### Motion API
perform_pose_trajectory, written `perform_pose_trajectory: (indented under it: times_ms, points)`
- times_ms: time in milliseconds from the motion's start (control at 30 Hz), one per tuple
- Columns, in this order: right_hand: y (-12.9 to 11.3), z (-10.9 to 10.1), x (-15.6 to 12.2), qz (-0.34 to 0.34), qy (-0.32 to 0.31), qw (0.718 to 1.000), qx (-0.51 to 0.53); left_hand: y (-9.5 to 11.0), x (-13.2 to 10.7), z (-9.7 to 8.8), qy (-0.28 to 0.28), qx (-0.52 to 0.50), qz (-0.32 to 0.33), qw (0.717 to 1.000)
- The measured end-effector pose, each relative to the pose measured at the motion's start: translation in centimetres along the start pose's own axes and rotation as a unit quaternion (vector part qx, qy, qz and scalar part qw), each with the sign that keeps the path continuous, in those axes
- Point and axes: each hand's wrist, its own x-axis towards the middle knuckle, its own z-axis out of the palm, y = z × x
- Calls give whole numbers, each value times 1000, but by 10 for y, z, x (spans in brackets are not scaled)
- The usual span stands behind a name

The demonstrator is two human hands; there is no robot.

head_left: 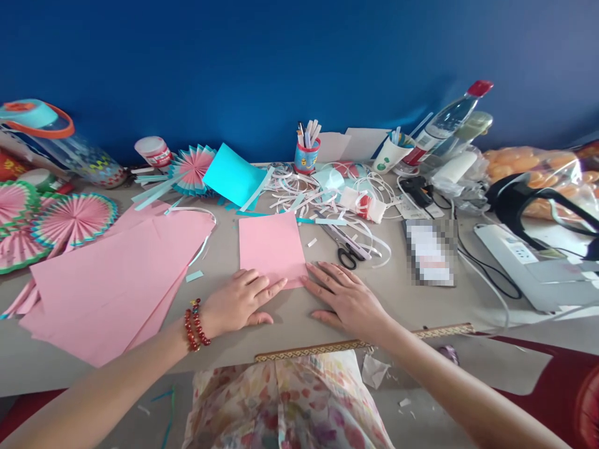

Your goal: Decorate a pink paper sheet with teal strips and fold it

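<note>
A small pink paper sheet [270, 244] lies flat on the grey table [290, 318] in front of me. My left hand [241, 300] rests flat on its near left corner, fingers stretched out, a red bead bracelet on the wrist. My right hand [344, 298] lies flat at the sheet's near right corner, fingers spread and touching its edge. Neither hand holds anything. Black-handled scissors [344, 247] lie just right of the sheet.
Large pink sheets [107, 280] lie to the left, beside pleated paper fans [70, 221]. A turquoise sheet [233, 174], white paper strips, a pen cup [306, 156], a glue jar [153, 150], bottles [444, 121], a phone [429, 252] and a power strip [519, 252] crowd the back and right.
</note>
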Motion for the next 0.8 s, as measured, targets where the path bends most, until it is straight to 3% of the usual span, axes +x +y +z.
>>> perform_pose_trajectory:
  times_ms: [333, 800]
  points:
    - [0, 0, 1, -6, 2, 1000, -1, 3, -18, 1, -7, 5, -24, 1000]
    - [-2, 0, 0, -6, 13, 1000, -3, 10, -12, -5, -21, 32, -13, 999]
